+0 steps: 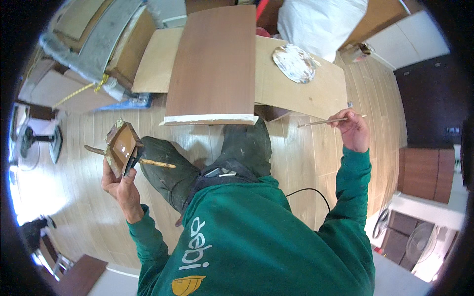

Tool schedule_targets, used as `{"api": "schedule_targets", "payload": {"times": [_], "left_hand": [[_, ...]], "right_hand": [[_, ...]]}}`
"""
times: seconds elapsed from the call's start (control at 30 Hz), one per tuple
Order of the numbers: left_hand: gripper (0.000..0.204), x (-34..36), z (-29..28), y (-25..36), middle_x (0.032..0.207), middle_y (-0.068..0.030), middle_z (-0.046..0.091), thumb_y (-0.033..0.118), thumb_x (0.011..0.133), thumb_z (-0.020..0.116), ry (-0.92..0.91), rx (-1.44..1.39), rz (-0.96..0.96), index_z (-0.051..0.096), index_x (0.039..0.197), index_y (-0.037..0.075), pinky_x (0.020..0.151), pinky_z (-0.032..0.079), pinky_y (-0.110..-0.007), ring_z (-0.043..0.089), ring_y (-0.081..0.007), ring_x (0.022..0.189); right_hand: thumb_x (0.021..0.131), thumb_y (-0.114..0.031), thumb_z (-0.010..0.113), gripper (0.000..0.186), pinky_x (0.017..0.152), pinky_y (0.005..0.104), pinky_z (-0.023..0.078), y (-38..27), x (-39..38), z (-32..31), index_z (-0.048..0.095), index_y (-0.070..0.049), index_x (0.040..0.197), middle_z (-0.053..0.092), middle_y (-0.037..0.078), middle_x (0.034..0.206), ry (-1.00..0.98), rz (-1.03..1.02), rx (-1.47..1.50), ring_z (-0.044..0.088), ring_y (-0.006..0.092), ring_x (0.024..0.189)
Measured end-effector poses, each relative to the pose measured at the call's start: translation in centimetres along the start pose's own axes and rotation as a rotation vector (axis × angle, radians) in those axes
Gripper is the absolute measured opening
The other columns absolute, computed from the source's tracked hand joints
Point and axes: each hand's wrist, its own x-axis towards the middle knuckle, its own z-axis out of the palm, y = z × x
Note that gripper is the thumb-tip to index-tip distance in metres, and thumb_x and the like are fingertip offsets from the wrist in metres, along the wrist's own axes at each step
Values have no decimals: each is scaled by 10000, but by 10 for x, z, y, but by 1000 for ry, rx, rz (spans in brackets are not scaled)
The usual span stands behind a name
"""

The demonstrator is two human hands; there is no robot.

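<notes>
The left hand (121, 185) is clenched around a small brown tray (122, 146) and a smeared stick (148, 161) beside the knee, the right hand (354, 130) pinches a thin brush (326, 121) out over the floor, and beyond lie a white-edged board (213, 64) and a paint-caked plate (295, 62).

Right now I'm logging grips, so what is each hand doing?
Left hand: closed on a small brown wooden block and paint-crusted stick.
Right hand: closed on a thin brush.
</notes>
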Motion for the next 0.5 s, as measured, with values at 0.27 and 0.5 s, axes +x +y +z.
{"api": "schedule_targets", "payload": {"times": [0.27, 0.5], "left_hand": [[725, 2, 19, 24, 1115, -125, 597, 206, 658, 805, -24, 38, 50, 486, 1243, -79, 915, 444, -325, 587, -209, 1018], [754, 4, 27, 39, 1143, -175, 578, 247, 702, 778, -58, 169, 96, 437, 1266, -119, 929, 445, -367, 583, -245, 1034]], "right_hand": [[898, -346, 466, 346, 597, 336, 500, 66, -21, -8, 573, -45, 763, 610, 92, 669, 159, 145, 374, 625, 228, 656], [907, -393, 496, 394, 507, 288, 477, 151, -5, 46, 610, -30, 807, 622, 78, 639, 149, 441, 533, 625, 209, 560]]}}
